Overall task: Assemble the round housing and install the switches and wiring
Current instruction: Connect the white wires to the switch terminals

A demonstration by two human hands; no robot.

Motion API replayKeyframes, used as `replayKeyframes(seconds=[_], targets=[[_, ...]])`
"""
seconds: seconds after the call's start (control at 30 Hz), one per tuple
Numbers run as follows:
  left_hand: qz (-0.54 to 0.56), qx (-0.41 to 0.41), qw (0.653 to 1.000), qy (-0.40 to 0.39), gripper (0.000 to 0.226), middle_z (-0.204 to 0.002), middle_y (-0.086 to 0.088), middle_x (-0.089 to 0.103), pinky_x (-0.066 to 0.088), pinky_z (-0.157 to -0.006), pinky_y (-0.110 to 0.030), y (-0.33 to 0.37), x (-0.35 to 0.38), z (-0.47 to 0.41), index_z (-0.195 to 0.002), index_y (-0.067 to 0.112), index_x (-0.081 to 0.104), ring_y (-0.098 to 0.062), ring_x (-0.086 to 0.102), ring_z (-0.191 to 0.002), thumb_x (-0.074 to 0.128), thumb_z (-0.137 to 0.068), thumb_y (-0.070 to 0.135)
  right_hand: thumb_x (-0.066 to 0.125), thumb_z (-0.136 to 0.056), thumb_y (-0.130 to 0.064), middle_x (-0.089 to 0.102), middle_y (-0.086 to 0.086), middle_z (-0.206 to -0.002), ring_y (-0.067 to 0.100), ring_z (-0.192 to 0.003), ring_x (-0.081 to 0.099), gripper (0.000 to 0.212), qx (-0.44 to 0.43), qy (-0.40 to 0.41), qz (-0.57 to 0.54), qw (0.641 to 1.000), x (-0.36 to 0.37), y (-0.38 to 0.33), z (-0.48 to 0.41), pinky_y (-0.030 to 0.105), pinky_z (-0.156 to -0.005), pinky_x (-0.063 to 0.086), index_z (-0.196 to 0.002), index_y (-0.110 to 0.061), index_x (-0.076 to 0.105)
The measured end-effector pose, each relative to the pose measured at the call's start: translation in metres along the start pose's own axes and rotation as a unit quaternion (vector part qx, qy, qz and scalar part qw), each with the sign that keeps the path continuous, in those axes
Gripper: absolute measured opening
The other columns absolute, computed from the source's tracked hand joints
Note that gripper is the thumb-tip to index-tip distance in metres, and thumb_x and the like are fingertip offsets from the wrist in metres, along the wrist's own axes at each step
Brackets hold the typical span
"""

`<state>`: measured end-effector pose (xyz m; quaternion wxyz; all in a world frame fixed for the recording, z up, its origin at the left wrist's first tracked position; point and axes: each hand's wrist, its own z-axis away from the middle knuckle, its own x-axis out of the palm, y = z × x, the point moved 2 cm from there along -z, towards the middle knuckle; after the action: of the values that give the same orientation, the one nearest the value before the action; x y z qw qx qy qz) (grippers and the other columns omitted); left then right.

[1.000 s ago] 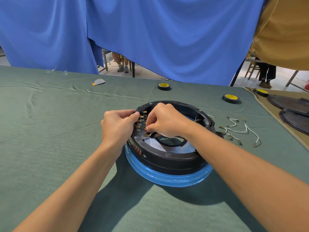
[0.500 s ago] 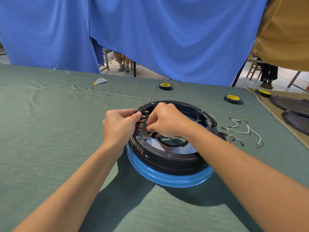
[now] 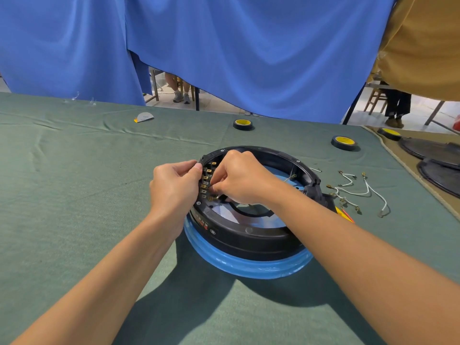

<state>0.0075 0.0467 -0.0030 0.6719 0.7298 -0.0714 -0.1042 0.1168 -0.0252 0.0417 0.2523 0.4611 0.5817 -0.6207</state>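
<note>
A green-clothed table (image 3: 74, 195) carries everything. At its middle the round housing (image 3: 249, 235) lies flat, a black ring open on top, seated on a blue base ring (image 3: 236, 266). Both hands work at the housing's left inner wall. The left hand (image 3: 174, 188) comes from outside the ring, its fingers curled, thumb and forefinger pinching the rim just beside the switch terminals. The right hand (image 3: 244, 180) reaches over and into the ring, fingers bunched tight, the tips meeting low against the terminals.

To the right of the housing, apart from it, loose white wires (image 3: 358, 189) with metal ends lie on the cloth. Two tape rolls (image 3: 242, 124) sit farther back.

The terminals (image 3: 205, 179) – a row of small brass tabs – stand between the two hands. A thin wire (image 3: 220, 196) emerges just under the right fingertips, which pinch its end; the end itself is hidden by them.
</note>
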Motion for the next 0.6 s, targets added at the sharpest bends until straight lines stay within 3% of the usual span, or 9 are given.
replayKeyframes(seconds=[0.2, 0.4, 0.53, 0.6], targets=[[0.013, 0.0, 1.0, 0.015, 0.017, -0.097, 0.0, 0.075, 0.053, -0.095, -0.043, -0.0015, 0.0011, 0.0022, -0.102, 0.019, 0.075, -0.02, 0.068, -0.101, 0.065, -0.089, 0.024, 0.072, -0.086, -0.014, 0.069, 0.005, -0.092, 0.018, -0.086, 0.064, 0.011, 0.028, -0.011, -0.035, 0.999, 0.0018, -0.002, -0.0016, 0.035, -0.08, 0.058, -0.096, -0.012, 0.078], [0.01, -0.002, 1.0, 0.028, 0.018, -0.1, 0.003, 0.074, 0.054, -0.094, -0.041, -0.0021, 0.0016, 0.0024, -0.105, 0.019, 0.074, -0.017, 0.068, -0.101, 0.066, -0.09, 0.024, 0.071, -0.086, -0.012, 0.07, 0.003, -0.093, 0.015, -0.086, 0.062, 0.011, 0.05, -0.012, -0.059, 0.997, 0.0017, -0.0035, -0.0014, 0.028, -0.075, 0.054, -0.096, -0.013, 0.077], [0.016, -0.006, 1.0, 0.026, 0.02, -0.103, 0.0, 0.074, 0.051, -0.098, -0.042, -0.0025, 0.0022, 0.0024, -0.107, 0.017, 0.074, -0.02, 0.065, -0.109, 0.066, -0.09, 0.025, 0.067, -0.088, -0.005, 0.068, 0.006, -0.094, 0.018, -0.088, 0.063, 0.013, 0.07, -0.005, -0.075, 0.995, 0.0043, -0.0062, -0.0022, 0.033, -0.078, 0.057, -0.094, -0.012, 0.076], [0.018, -0.009, 1.0, 0.023, 0.019, -0.103, -0.001, 0.074, 0.051, -0.099, -0.043, -0.002, 0.002, 0.0021, -0.105, 0.017, 0.074, -0.022, 0.064, -0.111, 0.066, -0.089, 0.024, 0.066, -0.088, -0.005, 0.067, 0.005, -0.091, 0.018, -0.084, 0.061, 0.014, 0.074, 0.001, -0.075, 0.994, 0.0053, -0.0063, -0.0021, 0.029, -0.072, 0.054, -0.094, -0.012, 0.076]])
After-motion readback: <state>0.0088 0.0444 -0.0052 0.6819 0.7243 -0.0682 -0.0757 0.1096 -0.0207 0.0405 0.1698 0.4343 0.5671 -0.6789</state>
